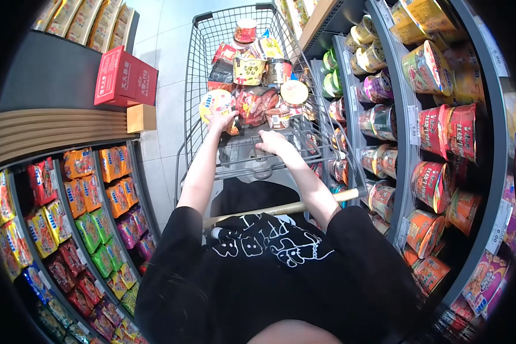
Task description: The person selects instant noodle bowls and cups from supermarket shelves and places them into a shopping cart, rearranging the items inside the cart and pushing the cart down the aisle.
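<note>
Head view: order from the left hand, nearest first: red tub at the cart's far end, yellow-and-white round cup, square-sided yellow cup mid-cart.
From the left hand:
1. Yellow-and-white round cup, at its fingers
2. Square-sided yellow cup, mid-cart
3. Red tub, far end

Arms (203,166) extended forward, left hand (221,119) farther than right hand (274,142).

A shop aisle, with price-tagged shelves (407,149) of packaged noodles and a shopping cart (196,63)

In the cart (196,74), the left hand (221,120) partly hides a round cup (213,101); right of the cart, the shelving (505,155) is cut off.
</note>
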A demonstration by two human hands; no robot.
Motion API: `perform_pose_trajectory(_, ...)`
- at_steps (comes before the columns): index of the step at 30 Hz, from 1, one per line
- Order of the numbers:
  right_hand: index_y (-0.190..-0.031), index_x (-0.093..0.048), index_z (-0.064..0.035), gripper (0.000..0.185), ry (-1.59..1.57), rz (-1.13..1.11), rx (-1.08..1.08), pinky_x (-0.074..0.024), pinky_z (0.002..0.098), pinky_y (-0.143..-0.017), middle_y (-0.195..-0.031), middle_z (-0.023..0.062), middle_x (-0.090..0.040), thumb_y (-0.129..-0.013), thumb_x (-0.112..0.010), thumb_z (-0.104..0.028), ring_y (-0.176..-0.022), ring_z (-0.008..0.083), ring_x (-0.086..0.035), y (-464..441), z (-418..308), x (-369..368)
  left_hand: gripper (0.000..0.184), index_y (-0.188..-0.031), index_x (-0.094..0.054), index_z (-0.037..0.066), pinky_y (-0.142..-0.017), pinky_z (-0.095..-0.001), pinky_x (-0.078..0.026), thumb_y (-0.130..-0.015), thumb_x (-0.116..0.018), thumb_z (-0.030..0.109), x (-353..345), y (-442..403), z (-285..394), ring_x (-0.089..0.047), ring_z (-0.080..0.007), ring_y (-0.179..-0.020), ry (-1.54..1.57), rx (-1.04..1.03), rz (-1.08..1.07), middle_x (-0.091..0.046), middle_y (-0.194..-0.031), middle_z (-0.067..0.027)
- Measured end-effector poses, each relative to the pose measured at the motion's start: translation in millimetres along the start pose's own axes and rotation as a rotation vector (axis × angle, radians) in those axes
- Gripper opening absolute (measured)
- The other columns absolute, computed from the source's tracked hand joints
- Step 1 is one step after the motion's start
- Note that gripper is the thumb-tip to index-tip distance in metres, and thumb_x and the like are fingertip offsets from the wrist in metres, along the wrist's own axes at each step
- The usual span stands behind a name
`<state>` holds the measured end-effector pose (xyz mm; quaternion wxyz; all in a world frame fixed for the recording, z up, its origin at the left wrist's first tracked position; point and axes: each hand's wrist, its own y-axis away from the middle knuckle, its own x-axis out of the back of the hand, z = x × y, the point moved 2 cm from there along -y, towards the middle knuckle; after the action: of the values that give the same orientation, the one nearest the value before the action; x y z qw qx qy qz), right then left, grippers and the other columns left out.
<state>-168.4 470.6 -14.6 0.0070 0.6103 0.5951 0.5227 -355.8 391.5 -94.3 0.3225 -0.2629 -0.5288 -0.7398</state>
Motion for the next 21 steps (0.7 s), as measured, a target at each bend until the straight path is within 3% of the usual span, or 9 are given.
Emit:
perform_pose_trajectory(6,-0.109,-0.045,-0.0044,0.048,-0.005,-0.026,0.014,-0.0418,0.0396,-0.08,-0.098,0.0177,-0.056,-0.073,-0.057,-0.033,-0.095,0.0308,-0.052,1.3,0.7,4.8,0.116,-0.133,-0.005,0.015,-0.094,-0.0459,-0.028,-0.046,-0.065,0.062,13.9,12.6,9.2,-0.026,-0.041,-0.118,-0.156,0.014,0.012,-0.01,-0.134,-0.0231)
perform_pose_trajectory(9,-0.11,-0.044,-0.0043,0.049,-0.016,-0.01,0.014,-0.0419,0.0397,-0.08,-0.099,0.0176,-0.056,-0.073,-0.057,-0.033,-0.095,0.0303,-0.052,-1.2,2.2,2.9,0.11,-0.132,-0.012,0.014,-0.092,-0.0468,-0.031,-0.047,-0.066,0.058,25.1,20.5,20.8,-0.03,-0.0404,-0.115,-0.105,-0.122,0.089,-0.016,-0.132,-0.0222)
perform_pose_trajectory(10,-0.099,-0.05,-0.0035,0.043,-0.014,0.037,0.009,-0.0437,0.0385,-0.078,-0.094,0.015,-0.058,-0.071,-0.059,-0.035,-0.092,0.0278,-0.055,-0.3,2.1,2.5,0.106,-0.131,-0.016,0.014,-0.09,-0.0468,-0.032,-0.047,-0.066,0.056,33.1,19.8,21.1,-0.032,-0.0397,-0.114,-0.134,-0.117,0.129,-0.019,-0.131,-0.0213)
perform_pose_trajectory(12,-0.098,-0.05,-0.0035,0.042,-0.021,0.04,0.006,-0.0437,0.0385,-0.078,-0.094,0.0152,-0.058,-0.071,-0.059,-0.034,-0.092,0.028,-0.055,-1.7,3.6,1.3,0.096,-0.128,-0.023,0.012,-0.086,-0.0464,-0.036,-0.051,-0.066,0.051,54.7,32.0,32.9,-0.037,-0.0385,-0.11,-0.126,-0.084,0.26,-0.025,-0.127,-0.0192)
perform_pose_trajectory(15,-0.095,-0.052,-0.0033,0.04,-0.049,0.057,-0.006,-0.0436,0.0386,-0.078,-0.093,0.0158,-0.058,-0.07,-0.06,-0.033,-0.091,0.0289,-0.055,-2.7,2.2,0.8,0.089,-0.127,-0.022,0.008,-0.084,-0.0461,-0.037,-0.058,-0.065,0.044,66.2,12.3,25.5,-0.036,-0.0404,-0.108,0.264,-0.209,0.428,-0.026,-0.125,-0.021)
perform_pose_trajectory(16,-0.095,-0.053,-0.0033,0.039,-0.048,0.065,0.004,-0.0436,0.0384,-0.077,-0.092,0.0157,-0.058,-0.07,-0.06,-0.032,-0.09,0.0289,-0.055,-3.1,1.4,0.3,0.089,-0.127,-0.022,0.008,-0.084,-0.0461,-0.037,-0.058,-0.065,0.044,58.9,-0.9,23.3,-0.036,-0.0404,-0.108,0.255,-0.216,0.425,-0.026,-0.125,-0.021)
perform_pose_trajectory(18,-0.095,-0.053,-0.0034,0.039,-0.056,0.074,0.007,-0.0436,0.0382,-0.077,-0.092,0.0156,-0.058,-0.07,-0.061,-0.032,-0.09,0.0289,-0.055,-2.1,-0.1,0.6,0.084,-0.124,-0.024,0.003,-0.083,-0.0451,-0.038,-0.061,-0.063,0.042,42.4,-22.8,18.1,-0.038,-0.0397,-0.106,0.635,-0.093,0.514,-0.028,-0.123,-0.0223)
perform_pose_trajectory(19,-0.097,-0.051,-0.0036,0.04,-0.055,0.053,0.011,-0.0433,0.0392,-0.077,-0.092,0.0163,-0.058,-0.071,-0.06,-0.032,-0.09,0.0297,-0.055,-1.5,-0.3,2.5,0.078,-0.12,-0.026,0.0,-0.08,-0.0445,-0.041,-0.064,-0.061,0.042,37.8,-28.5,15.6,-0.042,-0.0368,-0.103,0.791,-0.052,0.402,-0.031,-0.12,-0.0216)
perform_pose_trajectory(21,-0.1,-0.048,-0.0039,0.041,-0.049,0.031,0.01,-0.043,0.0401,-0.077,-0.092,0.0171,-0.057,-0.072,-0.058,-0.032,-0.091,0.0306,-0.054,-1.4,2.0,3.6,0.075,-0.117,-0.029,0.002,-0.078,-0.0453,-0.045,-0.064,-0.061,0.043,20.6,-29.6,20.0,-0.045,-0.0328,-0.101,1.451,0.014,0.208,-0.033,-0.119,-0.0203)
